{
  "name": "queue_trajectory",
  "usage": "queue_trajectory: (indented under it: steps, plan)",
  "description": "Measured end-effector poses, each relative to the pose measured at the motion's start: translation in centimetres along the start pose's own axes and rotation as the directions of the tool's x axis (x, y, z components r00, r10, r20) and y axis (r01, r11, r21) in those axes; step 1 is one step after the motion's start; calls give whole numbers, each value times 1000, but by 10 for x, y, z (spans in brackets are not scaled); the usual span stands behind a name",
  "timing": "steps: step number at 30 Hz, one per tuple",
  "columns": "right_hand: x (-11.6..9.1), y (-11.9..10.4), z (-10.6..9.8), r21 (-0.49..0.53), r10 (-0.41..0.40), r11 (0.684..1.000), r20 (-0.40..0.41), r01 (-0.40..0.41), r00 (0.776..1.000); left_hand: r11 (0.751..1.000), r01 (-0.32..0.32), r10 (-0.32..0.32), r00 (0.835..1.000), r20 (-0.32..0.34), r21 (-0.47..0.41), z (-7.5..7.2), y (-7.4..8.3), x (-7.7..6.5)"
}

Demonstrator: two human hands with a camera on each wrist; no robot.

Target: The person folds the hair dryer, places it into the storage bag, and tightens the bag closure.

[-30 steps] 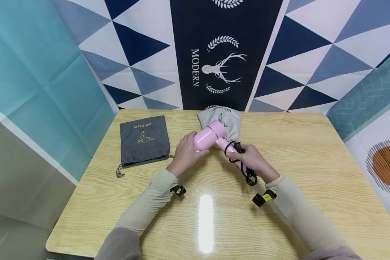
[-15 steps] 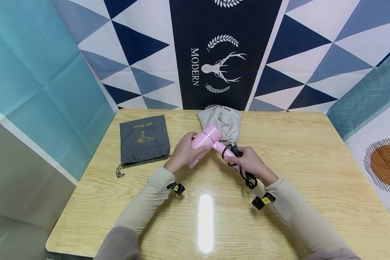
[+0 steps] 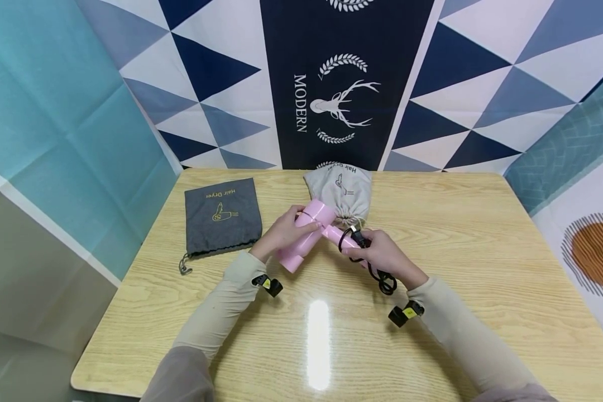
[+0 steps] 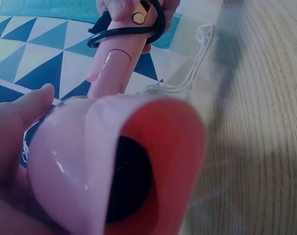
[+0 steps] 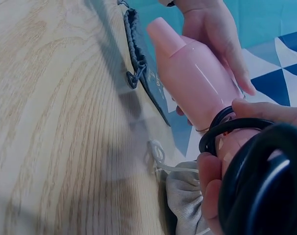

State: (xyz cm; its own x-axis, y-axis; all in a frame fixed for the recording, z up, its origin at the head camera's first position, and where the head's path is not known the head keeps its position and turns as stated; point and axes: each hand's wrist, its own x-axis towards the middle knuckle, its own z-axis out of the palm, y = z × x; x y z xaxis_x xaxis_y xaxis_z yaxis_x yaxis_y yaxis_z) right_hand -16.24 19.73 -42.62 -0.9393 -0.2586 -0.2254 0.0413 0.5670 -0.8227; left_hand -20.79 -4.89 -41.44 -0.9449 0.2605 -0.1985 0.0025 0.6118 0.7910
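Note:
A pink hair dryer (image 3: 306,237) is held above the table between both hands. My left hand (image 3: 285,230) grips its barrel, the thumb lying across the top. The nozzle (image 4: 158,147) faces the left wrist camera and shows a dark inside. My right hand (image 3: 382,252) holds the handle (image 3: 339,237) together with the black power cord (image 5: 236,127), which is looped round it; more cord hangs in a coil below that hand. Just behind the dryer lies a light grey drawstring bag (image 3: 349,192), printed with a dryer picture and partly hidden.
A dark grey drawstring bag (image 3: 223,218) marked "Hair Dryer" lies flat at the table's back left. The wooden table (image 3: 457,223) meets a geometric patterned cloth (image 3: 221,84) at its back edge. White drawstring (image 4: 199,58) trails from the light bag.
The hair dryer's barrel has turned and moved toward the person and left, its nozzle swinging into sight beneath the left hand. Both hands keep hold; more of the light grey bag is uncovered.

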Motion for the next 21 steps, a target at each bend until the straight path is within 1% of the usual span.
queue_trajectory:
  steps: [4,10,12,17,21]
  plan:
    - [-2,0,0,-19,-27,999,9,27,1000,1000,9,-8,1000,25,-22,1,-1,1]
    - [-4,0,2,-89,-136,987,-12,134,991,996,-3,8,999,54,-92,4,-3,1]
    - [-4,0,2,-97,-157,983,-15,154,988,994,-1,7,998,59,-111,5,-3,0]
    - [-4,2,3,-88,-168,982,-11,167,986,991,18,-13,999,37,-136,7,-4,-3]
    - [-2,5,3,-59,-174,983,7,174,985,988,19,-19,1000,2,-151,6,-2,-5]
